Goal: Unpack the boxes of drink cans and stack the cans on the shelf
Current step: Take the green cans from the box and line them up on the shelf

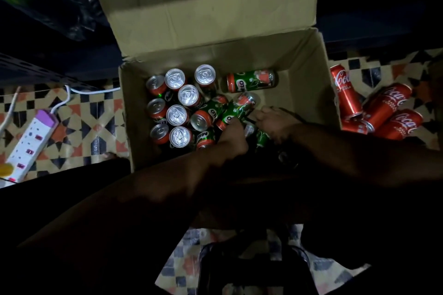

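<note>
Both hands reach down into the open cardboard box (309, 74) on the patterned tiled floor (91, 127). The left hand (233, 135) has its fingers curled over a tilted green can (236, 109) that lies just beyond its knuckles; the light is dim, so whether the fingertips actually pinch it cannot be told for sure. The right hand (273, 122) sits just beside the left, fingers curled downward over another green can (261, 137) lying under its palm, with the fingertips hidden among the cans.

To the left of the fingers, a cluster of upright cans (177, 115) stands with silver tops showing, packed against the box's left wall. Nearer the fingers, a few cans lie tipped over, touching one another. Beyond the fingers, toward the far wall, a single can lying on its side (251, 81) rests apart from the others.

Outside the box, to the right of the right hand, several red cola cans (381, 108) lie on the floor. Far to the left lies a white power strip (31, 143) with its cable.
</note>
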